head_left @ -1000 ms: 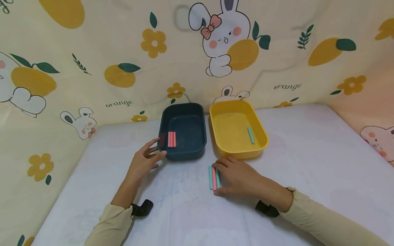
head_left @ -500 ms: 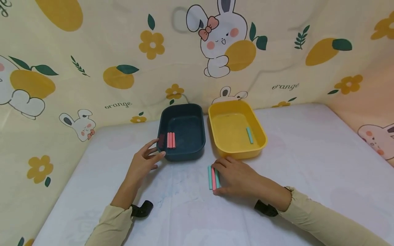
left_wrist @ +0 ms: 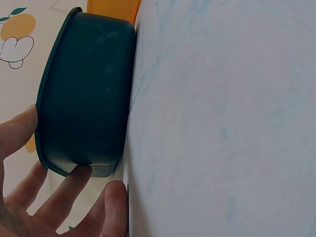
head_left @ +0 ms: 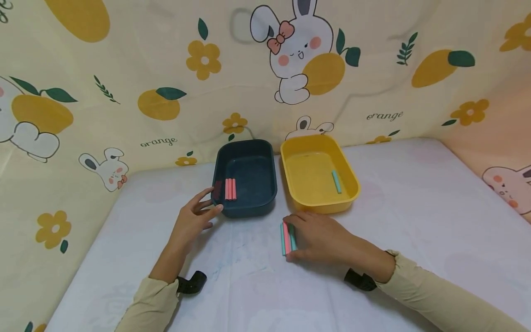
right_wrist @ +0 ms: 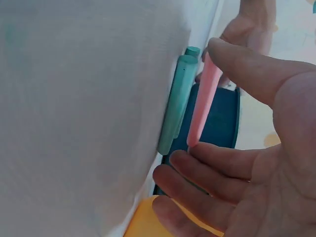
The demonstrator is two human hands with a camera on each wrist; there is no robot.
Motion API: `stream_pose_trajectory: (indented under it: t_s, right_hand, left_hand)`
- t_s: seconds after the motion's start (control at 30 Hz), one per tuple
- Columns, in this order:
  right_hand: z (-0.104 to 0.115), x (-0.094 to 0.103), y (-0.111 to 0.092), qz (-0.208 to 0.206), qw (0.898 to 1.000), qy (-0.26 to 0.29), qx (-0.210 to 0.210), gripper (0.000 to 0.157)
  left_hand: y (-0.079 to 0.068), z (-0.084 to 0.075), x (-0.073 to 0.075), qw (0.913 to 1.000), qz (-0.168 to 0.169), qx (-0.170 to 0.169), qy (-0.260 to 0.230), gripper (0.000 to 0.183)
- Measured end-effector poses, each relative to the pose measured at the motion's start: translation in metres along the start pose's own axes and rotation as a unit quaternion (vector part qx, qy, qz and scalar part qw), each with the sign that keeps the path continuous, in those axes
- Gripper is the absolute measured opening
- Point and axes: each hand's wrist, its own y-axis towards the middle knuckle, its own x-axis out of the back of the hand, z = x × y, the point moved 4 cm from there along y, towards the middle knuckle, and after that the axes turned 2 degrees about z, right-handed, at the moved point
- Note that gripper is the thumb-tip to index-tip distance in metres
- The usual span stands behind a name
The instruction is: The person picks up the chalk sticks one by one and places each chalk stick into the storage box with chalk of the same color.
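My right hand (head_left: 321, 237) pinches a pink chalk stick (right_wrist: 204, 101) end to end between thumb and fingertips. In the right wrist view a gap shows between it and two green chalk sticks (right_wrist: 177, 106), which lie side by side on the table. My left hand (head_left: 192, 219) rests at the near left corner of a dark blue bin (left_wrist: 89, 89), thumb and fingertips touching its rim and side, fingers spread. Inside that bin, three pink chalk sticks (head_left: 230, 189) lie together at the left. A yellow bin (head_left: 307, 177) beside it holds one green chalk stick (head_left: 336, 181).
Both bins stand at the back of a table with a white cloth (head_left: 249, 295), against a patterned curtain (head_left: 232, 97). The yellow bin's front wall is just beyond the right hand. Black wrist straps (head_left: 192, 282) sit at both cuffs.
The pink chalk has come up slightly from between the two green sticks, with the right fingertips at its ends. The left hand and both bins stay put.
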Motion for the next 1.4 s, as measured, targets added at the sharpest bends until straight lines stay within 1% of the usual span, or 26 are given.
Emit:
stream_pose_trajectory:
  t_s: [0.1,0.37,0.57,0.7,0.9,1.07,1.23,1.4]
  right_hand:
    - [0.0,0.003,-0.001,-0.013,1.0,0.009,0.012,0.082]
    - [0.001,0.016,-0.005,-0.024,0.999,0.045,0.006,0.083]
    - [-0.002,0.024,-0.006,-0.032,0.998,0.052,0.007,0.083]
    - [-0.003,0.028,-0.007,-0.042,0.998,0.05,0.015,0.083]
    - [-0.002,0.035,-0.007,-0.065,0.995,0.059,0.043,0.084]
    - [-0.002,0.041,-0.009,-0.07,0.994,0.069,0.037,0.086]
    - [-0.003,0.045,-0.012,-0.067,0.995,0.074,0.029,0.089]
    - [-0.005,0.047,-0.01,-0.074,0.994,0.077,0.034,0.089]
  left_hand:
    - [-0.001,0.001,0.0,1.0,0.002,0.001,-0.003,0.067]
    - [0.0,0.002,-0.001,1.0,0.004,-0.001,-0.003,0.068]
    - [0.0,0.001,-0.002,1.0,0.006,-0.003,-0.005,0.069]
    - [0.0,0.001,-0.002,1.0,0.005,-0.003,-0.007,0.068]
    - [-0.002,0.003,0.001,0.9999,0.005,-0.008,-0.009,0.068]
    - [-0.002,0.002,0.001,0.9999,0.008,-0.008,-0.01,0.067]
    - [0.0,0.001,0.0,0.9999,0.01,-0.002,-0.008,0.068]
    - [0.002,0.001,0.0,0.9999,0.011,-0.006,-0.007,0.068]
